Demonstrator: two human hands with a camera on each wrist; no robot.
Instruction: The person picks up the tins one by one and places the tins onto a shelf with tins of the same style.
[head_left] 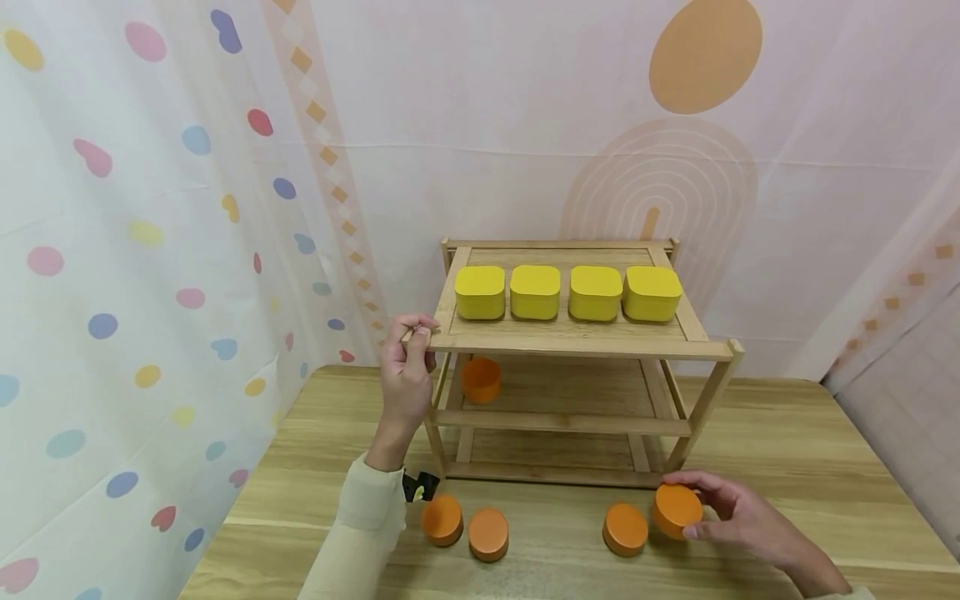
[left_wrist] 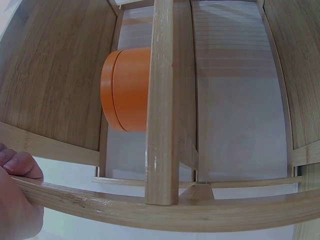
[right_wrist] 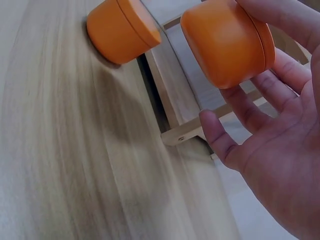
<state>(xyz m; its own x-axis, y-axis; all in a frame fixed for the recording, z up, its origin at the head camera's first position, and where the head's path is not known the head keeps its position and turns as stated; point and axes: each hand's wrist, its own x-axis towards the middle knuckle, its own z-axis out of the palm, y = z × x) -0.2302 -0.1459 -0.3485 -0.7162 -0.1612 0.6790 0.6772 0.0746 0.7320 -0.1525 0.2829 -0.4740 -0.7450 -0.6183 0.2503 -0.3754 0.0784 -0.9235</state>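
Observation:
At the front left corner of a wooden three-tier shelf (head_left: 570, 345), my left hand (head_left: 406, 371) grips the top frame with curled fingers. My right hand (head_left: 738, 518) holds a round orange lidded tin (head_left: 678, 510) between thumb and fingers, in front of the shelf's right end. In the right wrist view this held tin (right_wrist: 225, 45) is off the table and tilted. Another orange tin (head_left: 626, 529) stands on the table just left of it. One more orange tin (head_left: 481, 381) sits on the middle tier at the left, partly behind a rail in the left wrist view.
Several yellow square tins (head_left: 536, 292) stand in a row on the top tier. Two orange tins (head_left: 488, 534) are on the wood-grain table (head_left: 300, 500), near my left sleeve (head_left: 360, 517). A patterned curtain (head_left: 487, 125) hangs behind and to the left.

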